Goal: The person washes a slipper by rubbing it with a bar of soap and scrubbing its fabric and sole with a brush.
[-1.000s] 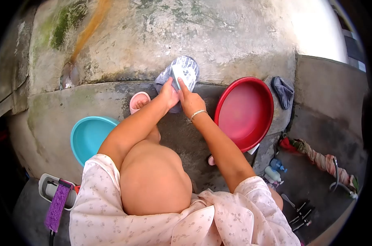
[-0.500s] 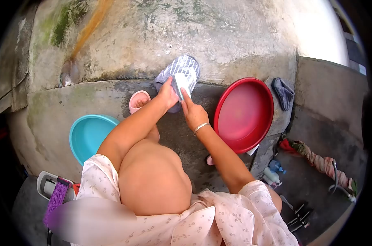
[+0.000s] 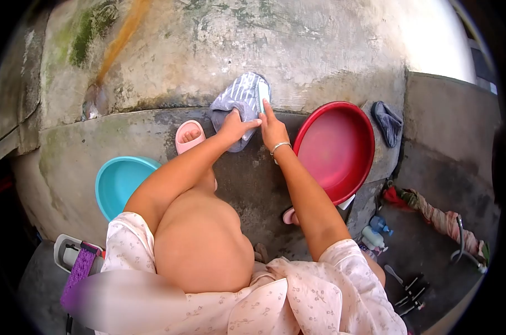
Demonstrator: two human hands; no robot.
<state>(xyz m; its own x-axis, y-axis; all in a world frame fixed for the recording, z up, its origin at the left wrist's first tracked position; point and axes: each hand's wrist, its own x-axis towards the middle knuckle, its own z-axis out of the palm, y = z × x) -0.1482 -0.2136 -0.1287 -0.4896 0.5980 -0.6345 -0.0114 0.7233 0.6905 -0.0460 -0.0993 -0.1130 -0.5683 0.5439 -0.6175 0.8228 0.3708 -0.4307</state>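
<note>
A ridged washboard (image 3: pixel 244 86), its grooves whitish, leans at the foot of the concrete wall with a wet grey cloth (image 3: pixel 243 108) over its lower part. My left hand (image 3: pixel 236 126) grips the cloth at the board's lower middle, thumb pointing right. Just to the right, my right hand (image 3: pixel 273 129), with a bracelet at the wrist, holds a pale, flat, oblong brush or bar (image 3: pixel 263 92) against the board's right side. What its underside looks like is hidden.
A red basin (image 3: pixel 335 153) stands right of my hands, with a dark grey cloth (image 3: pixel 387 124) beyond it. Left is a turquoise basin (image 3: pixel 123 185). Bottles (image 3: pixel 373 237) and a cloth-wrapped hose (image 3: pixel 437 219) lie lower right; a purple mop head (image 3: pixel 80 272) is lower left.
My right hand and the pale object have moved right and turned more upright. My left hand has shifted slightly on the cloth, which now covers more of the board's lower ridges.
</note>
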